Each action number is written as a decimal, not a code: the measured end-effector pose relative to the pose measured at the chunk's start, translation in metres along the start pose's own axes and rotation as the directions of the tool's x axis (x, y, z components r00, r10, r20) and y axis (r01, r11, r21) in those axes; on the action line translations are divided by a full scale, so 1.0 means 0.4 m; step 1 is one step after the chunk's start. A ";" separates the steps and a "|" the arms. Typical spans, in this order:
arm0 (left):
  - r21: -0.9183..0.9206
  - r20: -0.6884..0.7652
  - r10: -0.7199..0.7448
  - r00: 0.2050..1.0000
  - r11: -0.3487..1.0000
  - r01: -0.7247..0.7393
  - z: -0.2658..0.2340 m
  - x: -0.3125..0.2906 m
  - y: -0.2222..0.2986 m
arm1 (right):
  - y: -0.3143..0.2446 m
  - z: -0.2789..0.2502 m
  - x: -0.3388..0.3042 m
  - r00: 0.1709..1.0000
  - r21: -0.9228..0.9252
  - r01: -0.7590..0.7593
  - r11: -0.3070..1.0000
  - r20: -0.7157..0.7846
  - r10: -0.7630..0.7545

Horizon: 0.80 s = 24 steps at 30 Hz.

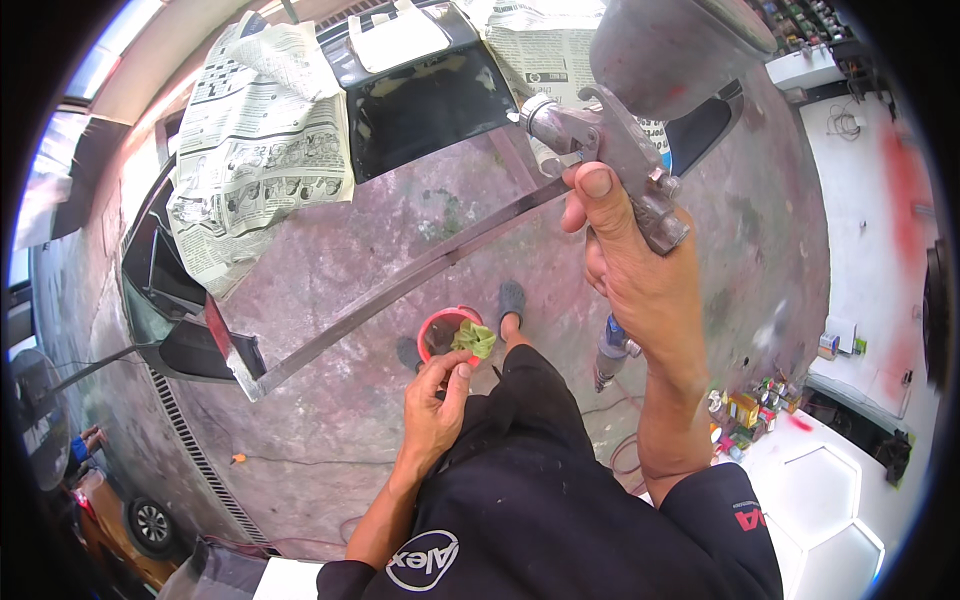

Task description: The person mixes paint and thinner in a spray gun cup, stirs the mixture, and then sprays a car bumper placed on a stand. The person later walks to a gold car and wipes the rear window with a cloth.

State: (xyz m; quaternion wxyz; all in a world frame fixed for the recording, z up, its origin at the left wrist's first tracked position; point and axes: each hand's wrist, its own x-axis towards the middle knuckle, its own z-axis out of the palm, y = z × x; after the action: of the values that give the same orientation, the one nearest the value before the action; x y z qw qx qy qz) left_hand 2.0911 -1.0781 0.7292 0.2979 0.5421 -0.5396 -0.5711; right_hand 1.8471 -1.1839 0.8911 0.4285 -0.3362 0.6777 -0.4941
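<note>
My right hand [640,265] is raised at the right, wrapped round a worn metal spray gun [625,150] with a big grey cup [675,50] on top. My left hand [435,405] is lower, near my waist, its fingers curled and thumb close to the index finger. Whatever it pinches, if anything, is hidden. Just beyond those fingertips in the picture are a crumpled green cloth [473,341] and a red bucket [430,335] on the floor. I cannot tell whether my fingers touch the cloth. A long dark bar [410,280] slants past behind the spray gun.
Newspaper sheets [265,150] cover parts by a glossy black panel [430,105] ahead. A blue-and-metal tool [612,350] hangs beside my right forearm. Bottles and cans [750,410] crowd a white bench at right. A floor drain [205,465] and thin cord [310,461] lie left.
</note>
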 end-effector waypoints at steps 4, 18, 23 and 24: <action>-0.013 0.003 -0.008 1.000 1.000 0.008 0.004 -0.001 0.007 | 0.009 -0.010 0.001 0.999 -0.022 -0.015 1.000 -0.042 0.014; 0.006 0.029 -0.012 1.000 1.000 0.011 0.013 -0.003 0.006 | 0.042 -0.044 0.006 0.988 -0.003 -0.152 0.988 -0.033 0.152; 0.025 0.026 -0.002 1.000 1.000 0.002 0.015 -0.005 0.000 | 0.024 -0.038 0.013 0.997 0.018 -0.080 0.997 -0.007 0.080; 0.029 0.026 0.001 1.000 1.000 -0.001 0.016 -0.005 0.002 | 0.017 -0.034 0.013 0.999 0.030 -0.054 0.998 -0.001 0.055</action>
State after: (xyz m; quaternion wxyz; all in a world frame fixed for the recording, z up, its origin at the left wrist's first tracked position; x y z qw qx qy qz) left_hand 2.0852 -1.0746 0.7292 0.2831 0.5386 -0.5521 -0.5701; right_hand 1.8321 -1.1814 0.8854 0.4462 -0.3107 0.6795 -0.4926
